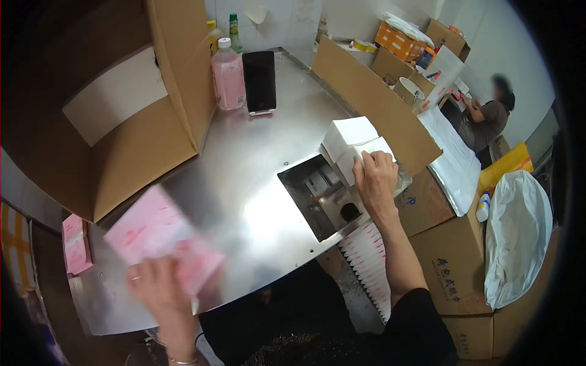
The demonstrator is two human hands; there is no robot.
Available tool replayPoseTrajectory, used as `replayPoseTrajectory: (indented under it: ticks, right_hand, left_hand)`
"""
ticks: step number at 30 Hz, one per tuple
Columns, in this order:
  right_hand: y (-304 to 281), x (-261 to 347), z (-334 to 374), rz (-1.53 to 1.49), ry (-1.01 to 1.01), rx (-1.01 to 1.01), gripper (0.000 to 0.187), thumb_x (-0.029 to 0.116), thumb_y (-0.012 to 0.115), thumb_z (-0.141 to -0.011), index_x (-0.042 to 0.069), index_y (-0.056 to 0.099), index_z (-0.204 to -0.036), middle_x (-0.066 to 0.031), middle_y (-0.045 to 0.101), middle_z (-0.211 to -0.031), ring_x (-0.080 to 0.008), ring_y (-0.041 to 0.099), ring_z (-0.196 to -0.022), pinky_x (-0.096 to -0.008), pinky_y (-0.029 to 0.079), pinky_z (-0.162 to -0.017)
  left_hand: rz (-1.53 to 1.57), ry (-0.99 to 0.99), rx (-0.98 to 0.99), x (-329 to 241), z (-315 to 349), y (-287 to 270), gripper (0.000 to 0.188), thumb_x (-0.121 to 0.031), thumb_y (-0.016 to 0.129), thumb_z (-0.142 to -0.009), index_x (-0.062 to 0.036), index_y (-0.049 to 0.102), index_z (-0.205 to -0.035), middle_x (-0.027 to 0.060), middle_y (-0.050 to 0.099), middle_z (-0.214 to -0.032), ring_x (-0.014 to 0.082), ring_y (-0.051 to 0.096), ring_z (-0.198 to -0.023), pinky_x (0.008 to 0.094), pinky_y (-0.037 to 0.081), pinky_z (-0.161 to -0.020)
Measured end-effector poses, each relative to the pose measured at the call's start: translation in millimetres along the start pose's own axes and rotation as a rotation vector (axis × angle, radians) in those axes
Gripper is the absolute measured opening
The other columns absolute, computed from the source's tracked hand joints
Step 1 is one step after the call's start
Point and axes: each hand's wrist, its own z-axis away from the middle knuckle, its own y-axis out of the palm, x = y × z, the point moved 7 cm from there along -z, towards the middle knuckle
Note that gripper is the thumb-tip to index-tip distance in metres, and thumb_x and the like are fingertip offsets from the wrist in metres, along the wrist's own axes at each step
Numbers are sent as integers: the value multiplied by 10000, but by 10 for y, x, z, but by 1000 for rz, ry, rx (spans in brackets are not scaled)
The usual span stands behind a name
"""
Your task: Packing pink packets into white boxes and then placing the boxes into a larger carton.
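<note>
Packing work was mid-cycle at the steel worktop (244, 183): the left hand (162, 290), near the front edge, had its fingers clenched on a pink printed packet (160, 235), blurred with motion and lifted just over the surface, while the right hand (375, 180) lay palm-down at the right edge with its fingers spread over a stack of white tissue blocks (354, 143), pressing on the nearer block rather than visibly closing round it. That stack sat just behind a rectangular recess (317, 195) cut into the worktop, where some dark machine parts showed. By my judgement one packet was being moved out of the way as the next white block was being fetched; the following move would call for drawing a single block off the stack without dragging its neighbour, and lining it up squarely with the recess. More pink packets (76, 244) lay at the left edge, beside a large open cardboard carton (122, 122). A pink bottle (228, 76) and a dark phone (259, 82) stood at the back edge, and another person (485, 116) sat well apart at the right.
</note>
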Motion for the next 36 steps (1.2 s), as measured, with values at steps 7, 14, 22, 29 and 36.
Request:
replayPoseTrajectory:
  ticks: [7, 14, 22, 29, 36]
  right_hand:
    - [66, -53, -88, -129, 108, 109, 146, 112, 635, -889, 13, 722, -952, -120, 643, -935, -299, 586, -934, -443, 433, -829]
    - [-121, 50, 43, -290, -45, -125, 380, -11, 622, -801, -3, 651, -1180, -189, 654, -1105, -370, 617, -1006, -492, 462, -886]
    - [-321, 1636, 1017, -706, -702, 161, 351, 153, 615, -834, -30, 629, -1133, -147, 625, -1015, -306, 636, -960, -624, 353, -1102]
    - [-419, 1877, 675, -887, -543, 224, 154, 30, 627, -731, 0, 618, -881, -157, 598, -855, -397, 628, -909, -562, 409, -1027]
    - [-324, 260, -11, 6, -132, -169, 219, 135, 673, -859, 0, 643, -1029, -131, 592, -903, -307, 581, -961, -467, 428, -870]
  left_hand:
    - [316, 320, 80, -748, 62, 892, 241, -41, 718, -790, -62, 610, -1004, 138, 541, -948, 338, 515, -935, 459, 379, -834]
    - [425, 411, 204, -1095, 131, 971, 231, -71, 707, -821, -39, 607, -1026, 171, 543, -999, 351, 524, -966, 433, 413, -795]
    - [389, 306, 292, -900, 107, 1015, 814, -313, 829, -668, -25, 514, -1361, 288, 378, -1481, 479, 382, -1336, 588, 337, -1002]
    - [252, 318, 142, -920, -40, 976, 704, -328, 754, -716, -83, 561, -1348, 212, 382, -1525, 464, 348, -1368, 595, 304, -1024]
    - [183, 201, 197, -996, -55, 971, 591, -458, 713, -809, -130, 620, -1291, 150, 538, -1102, 329, 497, -959, 458, 354, -796]
